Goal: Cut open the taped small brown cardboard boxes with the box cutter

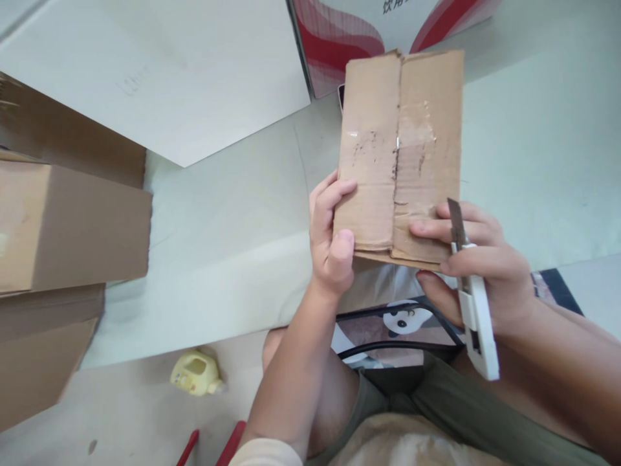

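Observation:
A small brown cardboard box (371,194) is held up over the near edge of the table, its seamed face toward me. Scraps of clear tape and dark marks lie along the middle seam. My left hand (332,239) grips the box's lower left corner, thumb in front. At the lower right, my right hand (490,265) is closed round a white utility knife (478,327), and its fingers also touch the box. The rusty-looking blade is out and points up, beside the box's right edge.
Brown cartons (92,226) stand on the left, near a large white box (160,71). A red-and-white carton (339,45) sits at the back of the pale table (233,259). On the floor are a yellow jug (196,372) and, at my knees, a panda-printed bag (402,323).

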`<state>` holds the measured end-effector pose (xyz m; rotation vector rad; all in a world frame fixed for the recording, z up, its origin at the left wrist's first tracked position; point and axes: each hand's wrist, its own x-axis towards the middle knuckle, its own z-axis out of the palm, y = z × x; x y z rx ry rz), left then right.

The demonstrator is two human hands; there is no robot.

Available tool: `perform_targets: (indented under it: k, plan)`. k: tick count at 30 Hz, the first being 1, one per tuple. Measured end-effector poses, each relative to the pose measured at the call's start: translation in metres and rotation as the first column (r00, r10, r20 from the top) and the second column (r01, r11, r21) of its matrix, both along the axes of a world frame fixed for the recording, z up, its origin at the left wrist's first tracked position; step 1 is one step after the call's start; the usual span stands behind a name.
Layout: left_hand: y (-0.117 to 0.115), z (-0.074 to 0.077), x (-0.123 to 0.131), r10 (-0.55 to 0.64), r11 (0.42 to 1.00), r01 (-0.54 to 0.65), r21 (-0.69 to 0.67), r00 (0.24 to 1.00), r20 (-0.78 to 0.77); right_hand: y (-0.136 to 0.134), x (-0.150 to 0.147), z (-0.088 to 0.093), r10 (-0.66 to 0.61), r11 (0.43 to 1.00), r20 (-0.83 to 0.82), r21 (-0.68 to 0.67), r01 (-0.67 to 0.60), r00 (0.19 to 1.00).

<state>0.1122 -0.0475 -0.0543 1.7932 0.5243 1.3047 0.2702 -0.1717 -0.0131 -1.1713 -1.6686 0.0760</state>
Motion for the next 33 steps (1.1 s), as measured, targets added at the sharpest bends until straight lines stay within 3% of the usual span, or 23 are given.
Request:
perform_targets:
  k: [16,33]
  plan:
    - [0.0019,-0.0006,-0.0037,-0.070,0.998,0.070,-0.010,0.997,0.012,-0.0025,-0.0019,0.0011,-0.002,1.000,-0.003,-0.007,0.002,1.000]
    - [0.0013,0.0010,-0.0041,-0.065,0.998,0.065,-0.020,0.998,0.010,-0.0026,-0.0005,0.0020,0.007,1.000,-0.006,-0.019,-0.007,1.000]
